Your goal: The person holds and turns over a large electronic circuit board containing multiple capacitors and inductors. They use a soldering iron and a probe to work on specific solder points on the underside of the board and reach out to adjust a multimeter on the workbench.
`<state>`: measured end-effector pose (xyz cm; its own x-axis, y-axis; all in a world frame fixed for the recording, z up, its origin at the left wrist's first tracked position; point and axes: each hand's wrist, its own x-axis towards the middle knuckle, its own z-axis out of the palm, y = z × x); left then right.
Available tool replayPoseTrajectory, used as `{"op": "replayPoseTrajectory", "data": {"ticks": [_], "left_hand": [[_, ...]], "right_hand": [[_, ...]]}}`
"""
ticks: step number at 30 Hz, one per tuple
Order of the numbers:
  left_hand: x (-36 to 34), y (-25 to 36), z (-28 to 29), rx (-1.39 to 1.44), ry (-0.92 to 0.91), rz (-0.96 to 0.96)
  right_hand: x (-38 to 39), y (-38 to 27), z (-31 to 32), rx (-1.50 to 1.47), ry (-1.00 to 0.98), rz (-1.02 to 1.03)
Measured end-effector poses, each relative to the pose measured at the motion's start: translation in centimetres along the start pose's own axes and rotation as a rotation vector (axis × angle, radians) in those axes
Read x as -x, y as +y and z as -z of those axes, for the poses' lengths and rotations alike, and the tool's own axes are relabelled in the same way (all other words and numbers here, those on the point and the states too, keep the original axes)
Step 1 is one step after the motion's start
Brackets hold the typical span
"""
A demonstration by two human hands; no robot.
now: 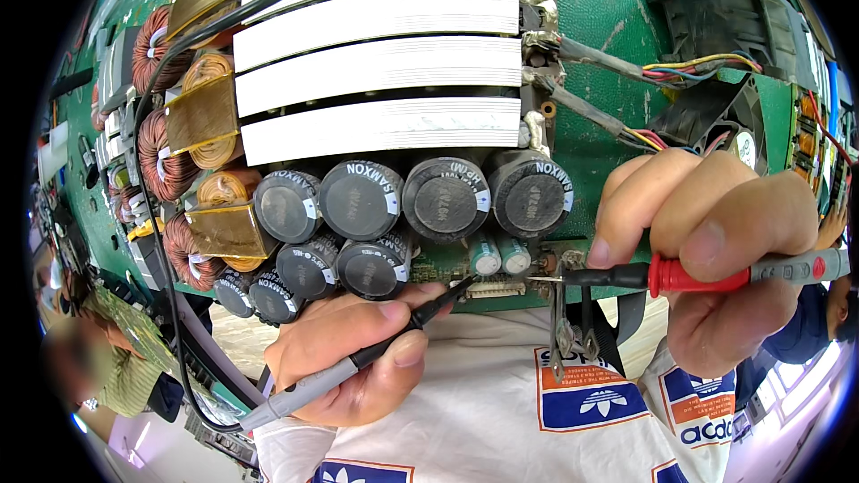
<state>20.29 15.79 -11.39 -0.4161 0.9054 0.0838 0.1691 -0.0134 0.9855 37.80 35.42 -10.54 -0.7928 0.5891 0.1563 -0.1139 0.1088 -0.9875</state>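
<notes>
My left hand [344, 358] grips a grey-and-black test probe [376, 344] with a black lead, its tip at the board's lower edge beside two small teal capacitors [486, 255] and a pale connector [497, 289]. My right hand [707, 215] pinches a red-and-grey probe [680, 275]; its needle reaches in just right of those capacitors, near two dangling metal-tipped black pieces [562, 331]. Above both hands sit large black cylindrical capacitors [447, 197] on the green circuit board [608, 98]. I cannot tell exactly what either tip touches.
White finned heatsinks [376, 63] and copper coils [165, 152] fill the board's upper left. Black fans [716, 36] with sleeved cables are at upper right. A long black lead [148, 161] loops down the left. Other people [125, 367] appear at the left and right rims.
</notes>
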Motion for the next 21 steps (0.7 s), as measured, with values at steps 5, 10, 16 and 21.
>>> {"op": "replayPoseTrajectory", "data": {"ticks": [5,10,16,21], "left_hand": [[0.7,0.7,0.4,-0.051,-0.081,0.139],[0.6,0.8,0.5,-0.128,-0.095,0.128],[0.2,-0.1,0.0,-0.023,0.018,-0.012],[0.6,0.5,1.5,-0.167,-0.113,-0.056]], "right_hand": [[0.0,0.1,0.1,-0.001,0.003,0.004],[-0.1,0.1,0.1,-0.008,0.001,0.009],[-0.3,0.1,-0.1,-0.019,-0.004,0.018],[-0.6,0.7,-0.2,-0.043,-0.012,0.03]]}}
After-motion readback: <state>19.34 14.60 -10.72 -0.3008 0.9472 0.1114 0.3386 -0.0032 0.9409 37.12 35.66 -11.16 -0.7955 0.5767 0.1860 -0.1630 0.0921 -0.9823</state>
